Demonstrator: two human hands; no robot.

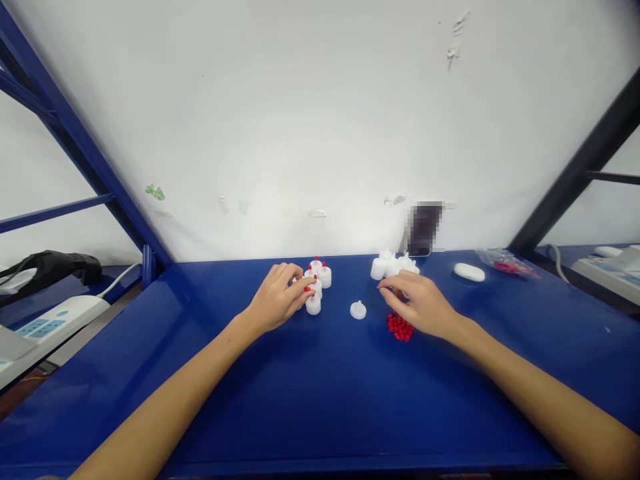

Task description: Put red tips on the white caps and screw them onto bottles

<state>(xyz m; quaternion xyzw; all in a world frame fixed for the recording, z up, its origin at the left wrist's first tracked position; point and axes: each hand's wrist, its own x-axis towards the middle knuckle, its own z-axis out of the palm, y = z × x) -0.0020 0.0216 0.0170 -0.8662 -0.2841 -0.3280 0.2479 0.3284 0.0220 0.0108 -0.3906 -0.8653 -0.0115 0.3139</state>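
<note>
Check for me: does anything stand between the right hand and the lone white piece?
Nothing visible does: just blue tabletop shows between the right hand and the lone white piece. The red pile lies at the hand's near side, outside that gap.

The left hand (277, 297) is hanging over red-tipped white nozzle caps (313, 307); the right hand (423, 303) is hovering beside piled red tips (400, 329).

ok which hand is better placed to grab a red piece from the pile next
Probably the right hand: it is right beside the red pile, while the left hand is farther off, among the red-tipped white containers.
</note>
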